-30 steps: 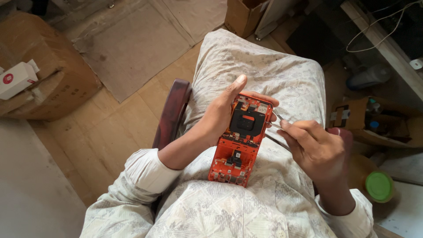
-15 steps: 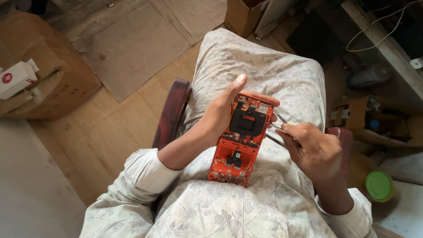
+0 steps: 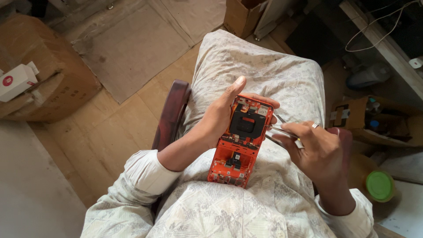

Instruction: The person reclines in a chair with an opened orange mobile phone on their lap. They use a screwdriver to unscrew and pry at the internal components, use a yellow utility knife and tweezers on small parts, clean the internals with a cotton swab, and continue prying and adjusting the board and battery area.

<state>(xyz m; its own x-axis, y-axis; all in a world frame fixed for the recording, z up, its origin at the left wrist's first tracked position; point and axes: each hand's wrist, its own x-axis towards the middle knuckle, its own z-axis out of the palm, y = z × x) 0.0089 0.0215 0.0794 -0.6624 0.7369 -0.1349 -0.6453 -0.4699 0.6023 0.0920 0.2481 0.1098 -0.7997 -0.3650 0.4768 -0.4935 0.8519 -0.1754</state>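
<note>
Opened orange phone chassis resting on lap, lower end down on pale patterned fabric, upper end raised and tilted away. Back cover off; black component block near top, small boards and connectors exposed lower down.

Left hand wrapped around chassis from left edge: thumb up along upper left corner, fingertips curling over upper right edge. Grasping chassis firmly, palm behind it.

Right hand just right of chassis, fingers pinched closed on metal tweezers. Tweezer tips pointing left, reaching right edge of chassis beside black block; actual contact not resolvable. Ring on one finger of right hand.

Dark wooden chair arm left of thigh.

Further out: green-lidded jar on floor at right, open cardboard box of small items beyond. Large cardboard carton at far left with white box on top. Flattened cardboard sheet on wooden floor ahead.
</note>
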